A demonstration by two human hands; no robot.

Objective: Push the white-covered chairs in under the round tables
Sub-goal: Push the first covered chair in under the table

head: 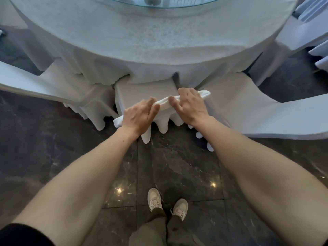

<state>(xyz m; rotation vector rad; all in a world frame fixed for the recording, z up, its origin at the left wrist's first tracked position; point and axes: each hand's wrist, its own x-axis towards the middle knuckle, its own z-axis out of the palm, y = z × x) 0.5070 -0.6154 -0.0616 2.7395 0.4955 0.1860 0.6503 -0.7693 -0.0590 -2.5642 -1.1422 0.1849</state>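
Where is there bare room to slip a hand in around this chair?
Free: the chair seat between the tablecloth hem and the hands, left, right. Crowded: neighbouring chairs left and right nearly touch its sides.

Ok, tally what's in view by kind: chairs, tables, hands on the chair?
White fabric-covered chairs fully identifiable: 3, namely centre chair, left chair, right chair; more white shapes at the far right, unclear
Round white-clothed table: 1
Round glass turntable: 1
Bare hands gripping the centre chair's back: 2, namely left hand, right hand
Total: 7
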